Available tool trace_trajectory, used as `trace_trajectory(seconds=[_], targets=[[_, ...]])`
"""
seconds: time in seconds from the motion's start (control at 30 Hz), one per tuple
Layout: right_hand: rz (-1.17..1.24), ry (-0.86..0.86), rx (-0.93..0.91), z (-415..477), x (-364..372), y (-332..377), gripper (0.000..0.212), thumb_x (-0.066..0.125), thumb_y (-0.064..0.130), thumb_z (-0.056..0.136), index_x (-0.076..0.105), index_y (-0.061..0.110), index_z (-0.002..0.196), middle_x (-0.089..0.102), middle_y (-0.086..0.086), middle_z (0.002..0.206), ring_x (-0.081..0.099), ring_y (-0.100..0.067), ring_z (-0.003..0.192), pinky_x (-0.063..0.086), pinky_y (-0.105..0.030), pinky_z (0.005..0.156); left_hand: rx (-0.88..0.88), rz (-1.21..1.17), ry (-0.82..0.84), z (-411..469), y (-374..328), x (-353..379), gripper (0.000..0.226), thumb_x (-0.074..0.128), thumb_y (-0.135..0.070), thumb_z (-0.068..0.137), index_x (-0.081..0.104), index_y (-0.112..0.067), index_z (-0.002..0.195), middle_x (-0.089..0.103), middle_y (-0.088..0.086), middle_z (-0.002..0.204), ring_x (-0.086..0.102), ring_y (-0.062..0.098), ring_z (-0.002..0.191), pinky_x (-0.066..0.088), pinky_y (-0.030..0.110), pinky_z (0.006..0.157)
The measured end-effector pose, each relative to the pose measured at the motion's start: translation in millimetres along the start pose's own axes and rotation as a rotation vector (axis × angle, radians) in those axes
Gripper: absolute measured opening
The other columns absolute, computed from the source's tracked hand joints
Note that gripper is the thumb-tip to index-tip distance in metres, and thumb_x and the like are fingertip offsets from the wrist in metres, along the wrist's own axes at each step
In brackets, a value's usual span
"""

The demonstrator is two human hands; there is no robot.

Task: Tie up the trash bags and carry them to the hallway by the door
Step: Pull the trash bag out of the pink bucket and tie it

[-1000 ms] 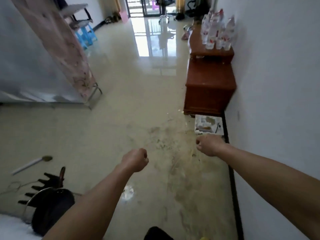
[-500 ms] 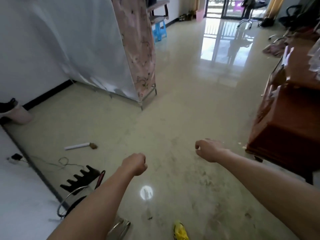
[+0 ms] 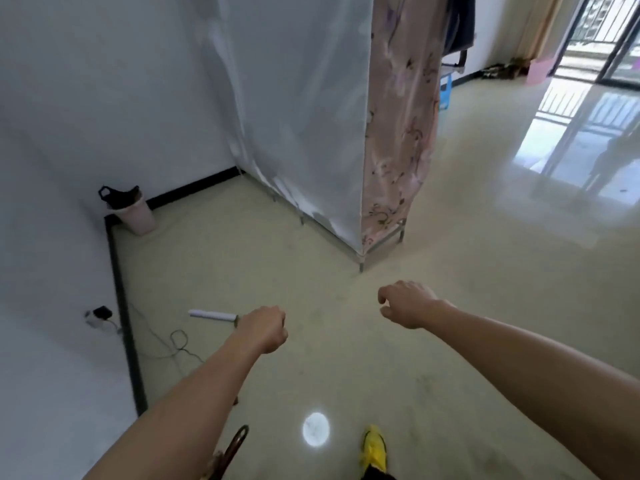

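A small pink trash bin [image 3: 136,216] lined with a black trash bag [image 3: 119,196] stands in the far left corner, where the two white walls meet; the bag's handles stick up above the rim. My left hand [image 3: 264,328] is a closed fist held out over the floor, with nothing in it. To its right, my right hand [image 3: 406,303] hangs with loosely curled fingers and holds nothing. Both hands are far from the bin, about mid-floor.
A fabric wardrobe [image 3: 311,109] with a pink flowered side stands ahead on metal legs. A white-handled tool [image 3: 212,315] and a cable [image 3: 173,344] with a wall plug [image 3: 98,315] lie on the floor left. A yellow shoe [image 3: 373,448] shows below. Glass balcony doors [image 3: 602,46] are far right.
The view has swung left: the wooden cabinet and bottles have left the frame, and the corner with the pink bin has come into view. Both hands stay raised and empty.
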State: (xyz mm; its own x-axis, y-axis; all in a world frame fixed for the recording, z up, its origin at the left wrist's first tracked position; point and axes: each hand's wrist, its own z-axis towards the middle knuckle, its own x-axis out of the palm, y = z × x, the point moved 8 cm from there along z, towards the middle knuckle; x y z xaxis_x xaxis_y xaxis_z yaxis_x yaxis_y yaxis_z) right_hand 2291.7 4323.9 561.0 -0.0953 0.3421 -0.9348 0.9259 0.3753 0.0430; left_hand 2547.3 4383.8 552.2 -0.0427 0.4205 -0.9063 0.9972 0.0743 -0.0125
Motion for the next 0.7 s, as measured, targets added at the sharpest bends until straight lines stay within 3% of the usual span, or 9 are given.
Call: trace_trajectory(seconds=[0.13, 0.3, 0.4, 0.57, 0.7], targets=[[-0.059, 0.057, -0.087, 120.7, -46.9, 17.0, 0.035, 0.048, 0.036, 0.095, 0.057, 0.021, 0.126, 0.058, -0.008, 0.128, 0.057, -0.027, 0.115, 0.046, -0.037, 0.093, -0.123, -0.064, -0.002, 74.8, 59.0, -47.9, 0.024, 0.051, -0.027, 0.093, 0.066, -0.011, 0.101, 0.069, 0.009, 0.105, 0.064, 0.028, 0.098, 0.046, 0.035, 0.080], [-0.083, 0.048, -0.227, 259.6, -116.6, 74.1, 0.035, 0.047, 0.034, 0.096, 0.056, 0.020, 0.126, 0.060, -0.008, 0.125, 0.058, -0.028, 0.111, 0.047, -0.036, 0.085, -0.273, -0.176, -0.017, 138.1, 141.8, -96.0, 0.022, 0.056, -0.031, 0.090, 0.064, -0.017, 0.105, 0.065, 0.005, 0.110, 0.058, 0.027, 0.107, 0.043, 0.044, 0.100], [-0.097, 0.043, -0.350, 337.7, -140.0, 128.3, 0.037, 0.047, 0.037, 0.096, 0.055, 0.022, 0.129, 0.060, -0.008, 0.126, 0.057, -0.027, 0.113, 0.045, -0.035, 0.089, -0.365, -0.239, 0.019, 177.1, 199.9, -98.7, 0.028, 0.053, -0.032, 0.092, 0.060, -0.015, 0.113, 0.061, 0.009, 0.121, 0.055, 0.031, 0.117, 0.046, 0.036, 0.092], [-0.136, 0.043, -0.460, 476.9, -165.2, 206.1, 0.037, 0.048, 0.039, 0.095, 0.055, 0.023, 0.128, 0.060, -0.008, 0.126, 0.058, -0.027, 0.113, 0.045, -0.036, 0.090, -0.438, -0.278, 0.107, 276.2, 300.1, -99.8, 0.028, 0.049, -0.028, 0.093, 0.058, -0.012, 0.114, 0.061, 0.010, 0.119, 0.060, 0.026, 0.104, 0.050, 0.035, 0.089], [-0.149, 0.076, -0.457, 597.9, -206.8, 255.4, 0.038, 0.048, 0.037, 0.096, 0.055, 0.021, 0.129, 0.059, -0.008, 0.128, 0.057, -0.026, 0.115, 0.044, -0.034, 0.091, -0.452, -0.280, 0.108, 372.9, 387.8, -153.5, 0.031, 0.049, -0.029, 0.093, 0.058, -0.011, 0.117, 0.060, 0.010, 0.119, 0.060, 0.027, 0.104, 0.050, 0.035, 0.087]])
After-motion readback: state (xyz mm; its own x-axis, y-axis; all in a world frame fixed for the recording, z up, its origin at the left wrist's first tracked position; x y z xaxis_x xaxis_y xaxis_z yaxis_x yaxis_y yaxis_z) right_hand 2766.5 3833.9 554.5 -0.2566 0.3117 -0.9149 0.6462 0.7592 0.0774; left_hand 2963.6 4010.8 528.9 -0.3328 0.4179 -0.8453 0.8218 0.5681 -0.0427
